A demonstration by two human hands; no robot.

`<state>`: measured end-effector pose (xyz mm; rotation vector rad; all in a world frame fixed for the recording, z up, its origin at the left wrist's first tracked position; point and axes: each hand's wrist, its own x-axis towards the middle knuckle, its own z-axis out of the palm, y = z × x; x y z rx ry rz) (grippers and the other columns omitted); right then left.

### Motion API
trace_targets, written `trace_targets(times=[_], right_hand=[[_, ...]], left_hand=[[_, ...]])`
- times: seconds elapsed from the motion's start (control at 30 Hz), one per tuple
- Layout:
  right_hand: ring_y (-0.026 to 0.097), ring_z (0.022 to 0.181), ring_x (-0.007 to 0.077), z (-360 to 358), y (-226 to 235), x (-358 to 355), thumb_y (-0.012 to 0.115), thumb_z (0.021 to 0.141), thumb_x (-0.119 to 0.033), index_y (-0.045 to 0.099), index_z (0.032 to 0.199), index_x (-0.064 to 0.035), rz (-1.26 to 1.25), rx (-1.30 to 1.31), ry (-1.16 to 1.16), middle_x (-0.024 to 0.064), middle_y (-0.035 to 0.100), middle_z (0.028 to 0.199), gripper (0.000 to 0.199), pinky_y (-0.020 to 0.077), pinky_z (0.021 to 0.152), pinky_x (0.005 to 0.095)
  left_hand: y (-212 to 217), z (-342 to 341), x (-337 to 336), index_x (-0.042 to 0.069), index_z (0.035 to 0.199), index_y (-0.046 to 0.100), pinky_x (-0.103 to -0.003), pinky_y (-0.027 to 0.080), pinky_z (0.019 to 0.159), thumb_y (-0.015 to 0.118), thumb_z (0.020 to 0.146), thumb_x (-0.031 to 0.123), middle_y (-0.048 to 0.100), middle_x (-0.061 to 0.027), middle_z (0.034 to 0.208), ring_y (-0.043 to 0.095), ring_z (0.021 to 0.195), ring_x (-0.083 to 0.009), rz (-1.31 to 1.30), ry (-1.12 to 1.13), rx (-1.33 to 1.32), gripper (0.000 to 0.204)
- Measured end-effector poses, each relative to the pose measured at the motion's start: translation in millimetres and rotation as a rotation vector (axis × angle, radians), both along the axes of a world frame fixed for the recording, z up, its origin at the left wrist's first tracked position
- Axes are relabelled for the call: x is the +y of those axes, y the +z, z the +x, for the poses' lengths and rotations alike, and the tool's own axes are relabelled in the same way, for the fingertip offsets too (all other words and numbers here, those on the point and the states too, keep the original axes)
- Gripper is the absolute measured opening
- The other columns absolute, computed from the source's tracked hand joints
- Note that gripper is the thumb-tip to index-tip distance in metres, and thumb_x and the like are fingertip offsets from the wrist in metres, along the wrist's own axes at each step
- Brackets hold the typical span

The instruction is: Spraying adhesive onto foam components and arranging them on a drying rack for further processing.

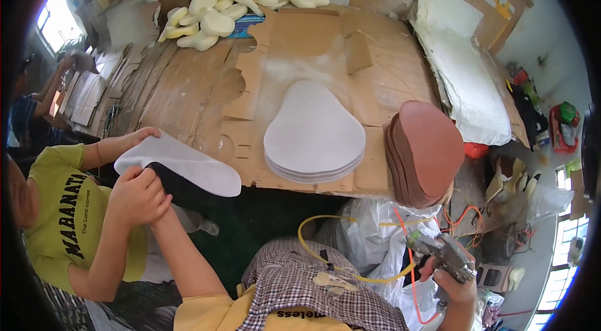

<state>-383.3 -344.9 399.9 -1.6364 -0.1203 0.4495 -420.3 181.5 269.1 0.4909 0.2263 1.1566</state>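
My left hand [162, 207] is closed at the dark underside of a pale grey saddle-shaped cover piece [197, 162]. Its fingers are partly covered by the hand [130, 196] of a co-worker in a lime shirt, whose other hand [145, 135] touches the far edge of the same piece. At the lower right, my right hand [454, 282] grips a metal spray gun [452, 257], which has a yellow hose [307, 240] near it. A stack of pale grey saddle-shaped pieces [315, 127] lies on the cardboard ahead of me, and brown ones [431, 149] are piled to its right.
Cream foam saddle pads [219, 23] are heaped at the back of the cardboard-covered table [206, 80]. White sheeting [466, 74] lies at the right. Plastic bags [375, 224] and an orange hose [469, 212] are near my right arm. Another person [37, 99] works at far left.
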Motion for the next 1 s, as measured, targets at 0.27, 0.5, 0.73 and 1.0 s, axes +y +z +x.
trace_targets(times=[0.27, 0.5, 0.73, 1.0], right_hand=[[0.058, 0.064, 0.0153, 29.2, -6.1, 31.7, 0.07, 0.078, -0.024, 0.045, 0.123, 0.0042, -0.065, -0.199, -0.24, 0.0073, 0.059, 0.075, 0.059, 0.047, 0.062, 0.0278], [0.058, 0.061, 0.0147, 19.0, -1.0, -3.0, 0.065, 0.08, -0.018, 0.046, 0.122, 0.0056, -0.177, -0.18, -0.306, 0.0068, 0.058, 0.073, 0.052, 0.0477, 0.06, 0.0274], [0.058, 0.065, 0.0161, 16.6, 8.6, -1.5, 0.072, 0.074, -0.023, 0.043, 0.123, 0.007, -0.117, -0.059, -0.132, 0.0088, 0.058, 0.075, 0.065, 0.0483, 0.061, 0.0278], [0.059, 0.064, 0.0158, 33.8, 6.8, 8.2, 0.071, 0.073, -0.015, 0.044, 0.123, 0.0059, -0.097, -0.051, -0.082, 0.0092, 0.059, 0.075, 0.06, 0.0489, 0.062, 0.0282]], left_hand=[[-57.2, -25.4, 27.1, 0.003, 0.116, 0.051, -0.042, 0.049, 0.08, 0.048, 0.087, 0.039, 0.057, -0.0126, 0.111, 0.057, 0.094, -0.0281, -0.225, 0.139, -0.065, 0.047], [-163.3, -19.8, 9.6, 0.004, 0.087, 0.057, -0.037, 0.053, 0.067, 0.058, 0.082, 0.026, 0.059, -0.0112, 0.084, 0.059, 0.077, -0.0278, -0.663, 0.174, 0.368, 0.024], [-168.2, 61.0, -52.2, 0.006, 0.09, 0.058, -0.026, 0.046, 0.054, 0.06, 0.077, 0.012, 0.055, -0.0027, 0.066, 0.055, 0.058, -0.0143, -0.232, -0.323, 0.877, 0.014], [-227.2, 136.7, -86.6, 0.003, 0.098, 0.061, -0.03, 0.048, 0.064, 0.057, 0.076, 0.008, 0.062, -0.0052, 0.077, 0.061, 0.071, -0.0179, 0.543, -0.422, 1.319, 0.023]])
